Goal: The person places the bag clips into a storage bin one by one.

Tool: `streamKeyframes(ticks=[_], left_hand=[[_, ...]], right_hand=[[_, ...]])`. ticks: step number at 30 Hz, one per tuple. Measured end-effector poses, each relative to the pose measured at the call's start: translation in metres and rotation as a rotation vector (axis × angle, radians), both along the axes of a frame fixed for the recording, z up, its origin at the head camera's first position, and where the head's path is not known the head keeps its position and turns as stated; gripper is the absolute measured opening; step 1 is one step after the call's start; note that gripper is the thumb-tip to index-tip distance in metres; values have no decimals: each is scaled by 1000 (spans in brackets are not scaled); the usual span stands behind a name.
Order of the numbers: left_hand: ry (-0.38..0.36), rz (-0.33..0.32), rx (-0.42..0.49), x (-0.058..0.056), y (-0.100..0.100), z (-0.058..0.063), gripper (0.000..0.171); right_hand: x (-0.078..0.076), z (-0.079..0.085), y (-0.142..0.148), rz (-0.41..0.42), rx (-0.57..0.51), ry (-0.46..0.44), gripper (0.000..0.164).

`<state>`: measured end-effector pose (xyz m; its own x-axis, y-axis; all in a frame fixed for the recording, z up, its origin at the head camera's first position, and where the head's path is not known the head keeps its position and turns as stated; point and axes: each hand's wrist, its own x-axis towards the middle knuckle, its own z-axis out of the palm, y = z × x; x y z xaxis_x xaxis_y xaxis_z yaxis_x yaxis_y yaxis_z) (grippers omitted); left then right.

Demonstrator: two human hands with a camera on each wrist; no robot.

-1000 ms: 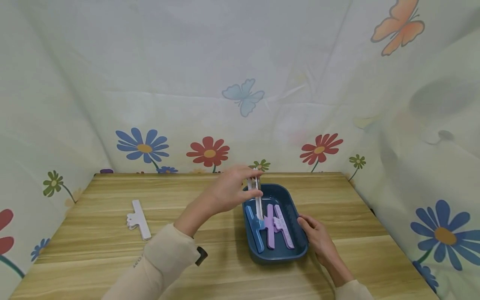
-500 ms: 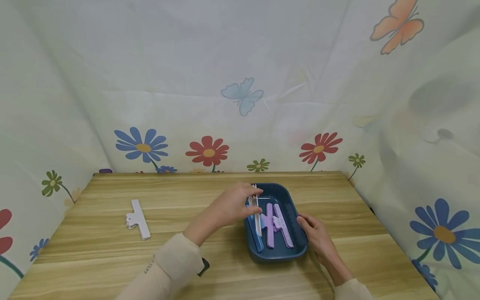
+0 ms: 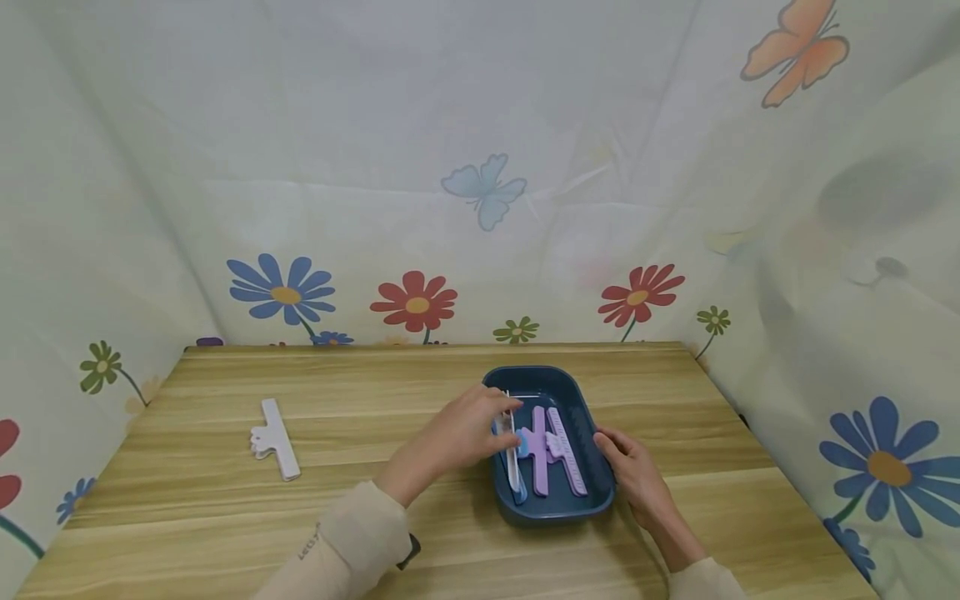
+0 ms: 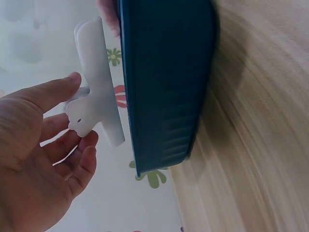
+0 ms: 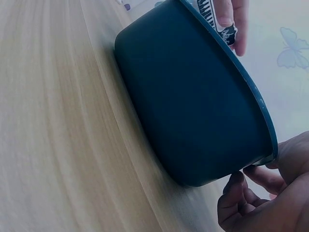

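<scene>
My left hand [image 3: 468, 429] holds a white bag clip [image 4: 99, 82] by its scalloped handle, between thumb and curled fingers. The clip stands on edge over the left side of a dark blue basin [image 3: 555, 515]. Its other face, with black piano-key print, shows in the right wrist view. Beneath it lies a blue clip [image 3: 520, 493], mostly hidden. Beside that, a purple clip [image 3: 540, 467] and a lilac clip [image 3: 567, 454] lie in the basin. My right hand [image 3: 637, 479] pinches the basin's right rim, thumb on top and fingers below.
On the left of the wooden table [image 3: 360, 375] lies another white clip [image 3: 275, 442]. A flower-printed cloth [image 3: 337, 200] stands along the table's back and sides.
My left hand has lowered the white clip and brought it nearer over the basin's left side, covering most of the blue clip. The right hand has stayed at the rim.
</scene>
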<state>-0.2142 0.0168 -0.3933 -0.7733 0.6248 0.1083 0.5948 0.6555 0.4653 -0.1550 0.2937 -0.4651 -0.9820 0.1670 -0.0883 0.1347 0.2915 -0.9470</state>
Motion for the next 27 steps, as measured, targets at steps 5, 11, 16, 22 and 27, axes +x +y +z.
streamKeyframes(ticks=[5, 11, 16, 22, 27], left_hand=[[7, -1, 2, 2, 1, -5, 54], [6, 38, 5, 4, 1, -7, 52], [1, 66, 0, 3, 1, -12, 50], [2, 55, -3, 1, 1, -15, 49], [-4, 49, -3, 3, 1, -16, 47]], right_hand=[[-1, 0, 0, 2, 3, -6, 51], [0, 1, -1, -4, 2, -6, 49], [1, 2, -2, -15, 8, -5, 47], [1, 2, -2, -18, 6, -5, 47], [0, 1, -2, -21, -8, -3, 46]])
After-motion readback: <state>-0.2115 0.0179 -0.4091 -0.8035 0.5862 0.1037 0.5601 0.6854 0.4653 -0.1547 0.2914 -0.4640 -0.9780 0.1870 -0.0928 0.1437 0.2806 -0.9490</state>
